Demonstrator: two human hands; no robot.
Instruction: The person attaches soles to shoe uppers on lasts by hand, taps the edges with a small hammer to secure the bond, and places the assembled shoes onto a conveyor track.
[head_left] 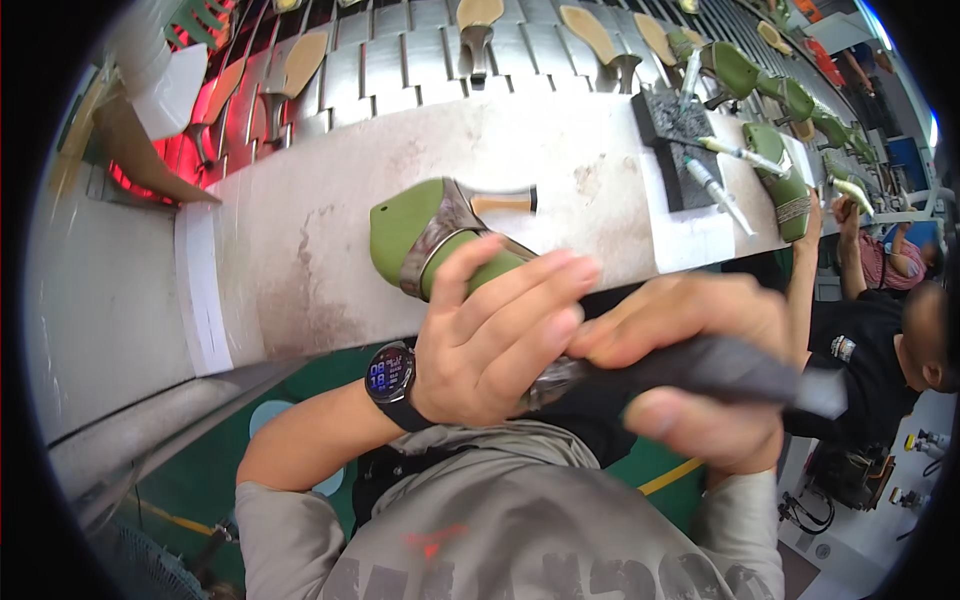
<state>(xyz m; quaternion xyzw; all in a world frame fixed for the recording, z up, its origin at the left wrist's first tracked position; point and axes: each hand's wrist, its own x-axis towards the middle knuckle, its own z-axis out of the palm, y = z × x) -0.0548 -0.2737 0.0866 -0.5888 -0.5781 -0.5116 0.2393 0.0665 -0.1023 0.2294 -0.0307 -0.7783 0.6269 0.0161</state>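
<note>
A green shoe last (402, 235) lies at the near edge of the worktop, its broad end toward the left. A brown strap (432, 248) goes around it, and a heel with a tan face (505, 203) sticks out beside it. My left hand (495, 345), with a watch on the wrist, curls its fingers over the last and hides its near part. Just right of it, my right hand (700, 350) is wrapped around a dark, long tool (690, 368) with a pale end at the right. Motion blurs this tool, so its exact kind cannot be told.
Beyond the worktop (330, 240) runs a slatted metal conveyor (420, 60) carrying several tan heeled soles. Syringes (715, 190) rest at a black block (675, 150) on the right. Farther right are more green lasts (780, 180) and a co-worker (860, 340) whose hand touches one.
</note>
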